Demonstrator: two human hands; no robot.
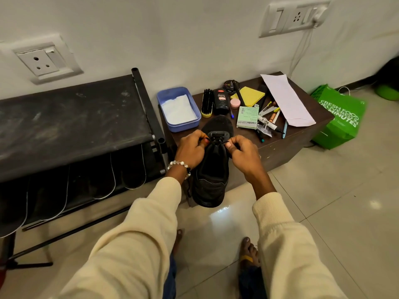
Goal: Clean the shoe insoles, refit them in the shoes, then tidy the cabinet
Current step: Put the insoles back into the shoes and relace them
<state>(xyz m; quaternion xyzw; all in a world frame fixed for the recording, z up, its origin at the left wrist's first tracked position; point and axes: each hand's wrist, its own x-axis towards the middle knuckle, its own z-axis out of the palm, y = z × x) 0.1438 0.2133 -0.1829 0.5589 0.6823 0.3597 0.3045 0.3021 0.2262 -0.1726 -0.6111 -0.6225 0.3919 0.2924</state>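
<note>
While curled, both hands (fingertips pinching) on shoe

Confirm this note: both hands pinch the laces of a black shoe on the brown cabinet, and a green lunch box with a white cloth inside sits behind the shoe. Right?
Not quite. The head view shows the lunch box is blue, not green; the green thing is the bag on the floor. The rest stands: left hand and right hand pinch the laces of the black shoe on the brown cabinet, white cloth inside the box.
</note>
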